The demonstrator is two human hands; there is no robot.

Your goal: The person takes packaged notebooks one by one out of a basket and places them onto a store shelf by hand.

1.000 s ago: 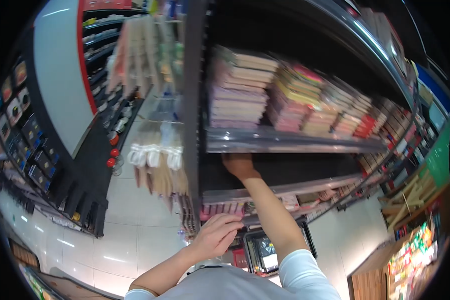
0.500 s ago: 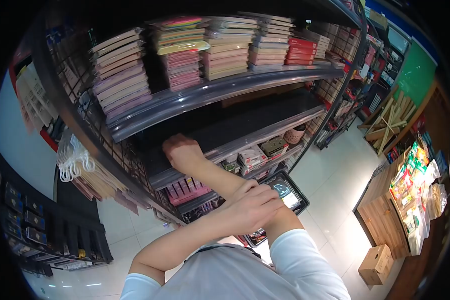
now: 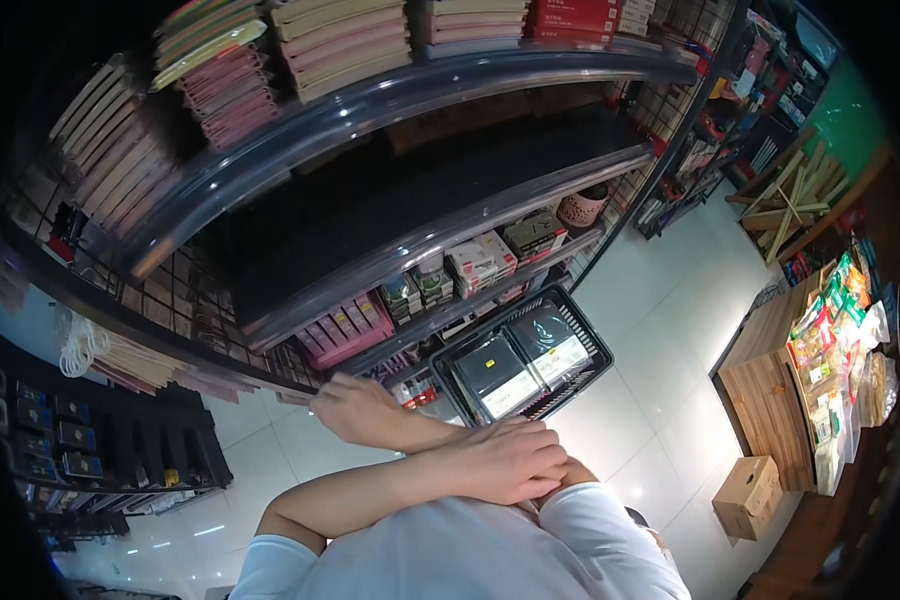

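My arms cross in front of my chest. My left hand (image 3: 510, 458) lies over my right forearm near the elbow, its fingers curled around it. My right hand (image 3: 355, 408) is out to the left, below the shelf rack, smeared by motion; its fingers cannot be made out and no object shows in it. Just beyond my hands, a black plastic basket (image 3: 604, 358) is on the floor against the rack. Inside it lie two dark flat packages (image 3: 492, 366) with white labels.
A dark shelf rack (image 3: 420, 215) fills the front, with stacked notebooks (image 3: 340, 40), red boxes (image 3: 573, 18) and a pink basket-like pot (image 3: 582, 207). To the right stand a wooden display counter (image 3: 765, 385) with bagged goods and a cardboard box (image 3: 748, 498). Hanging bags (image 3: 120, 365) are at left.
My right hand has drawn back from the dark middle shelf toward my body. My left hand stays on the right forearm. The view has tilted down, showing more of the basket.
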